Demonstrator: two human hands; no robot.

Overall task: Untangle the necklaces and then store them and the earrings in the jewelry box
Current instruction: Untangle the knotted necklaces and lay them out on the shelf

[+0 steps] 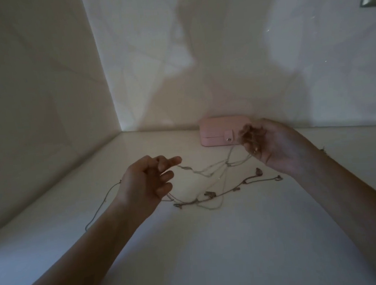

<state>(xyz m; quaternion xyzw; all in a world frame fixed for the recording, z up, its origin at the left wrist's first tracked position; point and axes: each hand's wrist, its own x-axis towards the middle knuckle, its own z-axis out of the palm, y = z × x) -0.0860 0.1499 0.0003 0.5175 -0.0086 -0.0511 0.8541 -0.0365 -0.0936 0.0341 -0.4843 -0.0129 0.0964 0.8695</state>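
Head view: left hand [149, 179] is pinching a thin chain [207, 170] at its half-curled fingers [172, 160], while right hand [270, 144] is gripping a bunched clump [248, 135] of chain with fingers curled round it. Charm necklace [231, 190] is lying on the counter [213, 241] mid-frame, crossing the thin chain. Untangling is looking early, with strands still knotted. Jewelry box [213, 132] is sitting closed by the back wall. No earrings are showing, and nothing is stored yet.
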